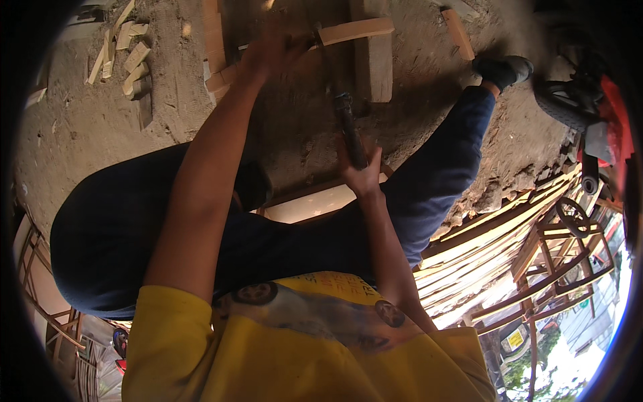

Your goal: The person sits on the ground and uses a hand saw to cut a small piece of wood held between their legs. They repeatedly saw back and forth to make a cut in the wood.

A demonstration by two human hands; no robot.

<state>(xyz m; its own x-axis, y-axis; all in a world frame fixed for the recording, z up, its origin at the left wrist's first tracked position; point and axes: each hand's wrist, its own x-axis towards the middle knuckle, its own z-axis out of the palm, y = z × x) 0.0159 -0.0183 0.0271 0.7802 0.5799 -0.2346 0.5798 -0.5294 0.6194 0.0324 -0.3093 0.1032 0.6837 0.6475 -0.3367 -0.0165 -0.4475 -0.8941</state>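
Note:
My right hand [362,171] is closed round the dark, round handle of a machete [347,124], whose narrow blade reaches away from me. The blade's far end meets a strip of pale wood [356,30]. Farther off and to the left, my left hand [268,59] is closed over the strip's left part, its fingers smeared by motion and partly in shadow. The strip's right end lies across a thick wooden block [375,70] on the dirt ground.
Cut wood pieces [134,60] lie scattered at the far left. A wooden board [214,40] lies left of my hands, another piece [457,33] near my shoe [506,70]. Stacked planks [495,241], a wooden frame [562,248] and a motorcycle-like red vehicle [613,120] stand at right.

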